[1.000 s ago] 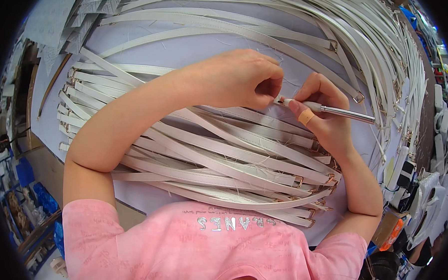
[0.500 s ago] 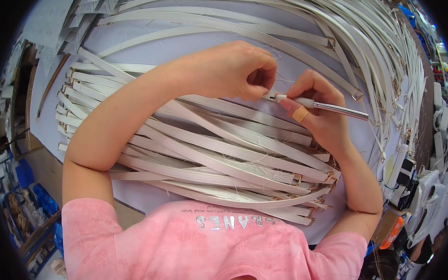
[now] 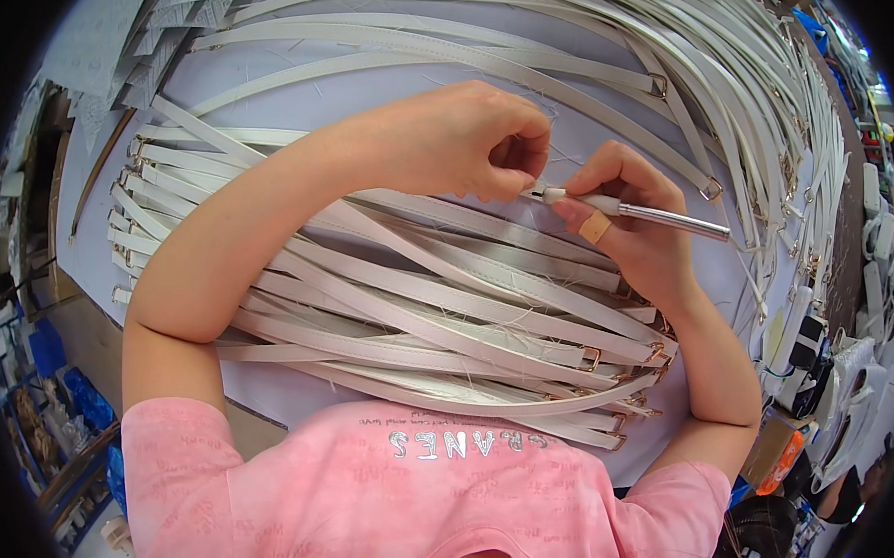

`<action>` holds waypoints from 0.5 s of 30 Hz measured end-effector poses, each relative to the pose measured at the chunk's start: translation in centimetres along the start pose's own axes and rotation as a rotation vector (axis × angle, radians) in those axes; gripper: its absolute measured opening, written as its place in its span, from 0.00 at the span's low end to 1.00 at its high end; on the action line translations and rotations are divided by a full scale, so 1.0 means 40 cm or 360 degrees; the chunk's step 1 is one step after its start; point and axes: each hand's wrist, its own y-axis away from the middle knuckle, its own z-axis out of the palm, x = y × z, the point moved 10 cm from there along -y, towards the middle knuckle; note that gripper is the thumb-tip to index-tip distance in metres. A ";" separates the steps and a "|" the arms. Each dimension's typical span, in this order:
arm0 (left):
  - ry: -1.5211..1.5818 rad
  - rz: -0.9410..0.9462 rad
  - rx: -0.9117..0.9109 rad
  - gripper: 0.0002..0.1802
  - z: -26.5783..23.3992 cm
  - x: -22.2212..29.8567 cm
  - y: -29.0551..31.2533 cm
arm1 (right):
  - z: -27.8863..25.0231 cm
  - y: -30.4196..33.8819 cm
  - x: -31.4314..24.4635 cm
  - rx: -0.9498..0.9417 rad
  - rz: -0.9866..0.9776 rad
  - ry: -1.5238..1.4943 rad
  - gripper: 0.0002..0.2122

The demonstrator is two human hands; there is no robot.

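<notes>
Your left hand (image 3: 463, 140) pinches a white strap end (image 3: 533, 191) while your right hand (image 3: 629, 222) grips the metal-handled tool (image 3: 639, 214) at frame centre; a slip could jab your fingertips.

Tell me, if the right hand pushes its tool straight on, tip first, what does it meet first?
Probably the left hand: the tool in the right hand points its tip at those fingertips, almost touching.

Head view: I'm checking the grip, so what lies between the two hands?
Only the white tip of the metal-handled tool spans the gap between left hand and right hand, above white straps.
</notes>
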 end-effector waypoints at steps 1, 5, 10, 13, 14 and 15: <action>0.0006 -0.0046 0.0064 0.05 -0.011 0.002 0.002 | -0.015 0.000 -0.003 0.0066 0.0005 -0.0121 0.05; -0.0311 0.0162 0.0371 0.04 -0.021 0.042 0.014 | -0.083 0.012 -0.022 0.0231 -0.0035 -0.0427 0.06; -0.0996 0.0845 0.0686 0.05 0.041 0.113 0.048 | -0.109 0.027 -0.001 0.0230 -0.0101 -0.0499 0.06; -0.0835 0.0842 0.0643 0.05 0.034 0.104 0.040 | -0.097 0.026 0.002 0.0177 -0.0080 -0.0370 0.07; -0.0649 0.0793 0.0625 0.05 0.021 0.092 0.032 | -0.089 0.024 0.000 0.0145 -0.0062 -0.0267 0.07; -0.0460 0.0736 0.0608 0.05 0.012 0.078 0.025 | -0.080 0.023 0.001 0.0109 -0.0041 -0.0166 0.07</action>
